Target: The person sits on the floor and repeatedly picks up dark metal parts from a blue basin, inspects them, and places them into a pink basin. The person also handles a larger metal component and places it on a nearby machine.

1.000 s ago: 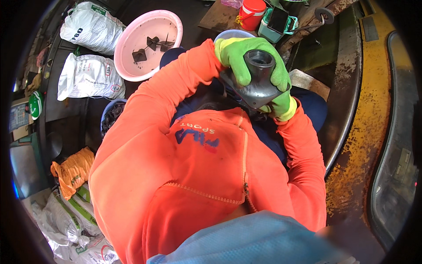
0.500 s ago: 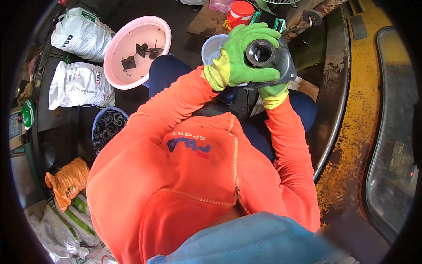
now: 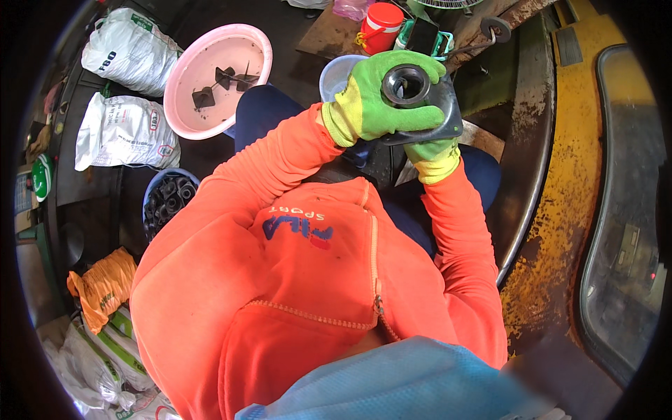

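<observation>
A black molded part (image 3: 442, 120) with a flat, round-cornered base and a raised round collar is held out in front of me, above my knees. My left hand (image 3: 381, 94), in a green and yellow work glove, is closed over its top. The thumb and fingers wrap either side of the collar. From underneath, my right hand (image 3: 432, 150), gloved the same way, grips the near side of the base; the part hides most of its fingers. Through the collar's opening a little of the inside shows.
Left of my knee stands a pink basin (image 3: 178, 84) with several dark flat pieces in it. A blue tub (image 3: 148, 199) holds many black parts. White sacks (image 3: 129, 52) lie at far left. Beyond my hands are a light blue basin (image 3: 334, 75) and a red jug (image 3: 383, 26). Rusty yellow machinery (image 3: 560, 217) lines the right.
Both hands have come slightly nearer to me with the black part. Its base has tilted a little, and the collar has shifted slightly left. The grip looks the same.
</observation>
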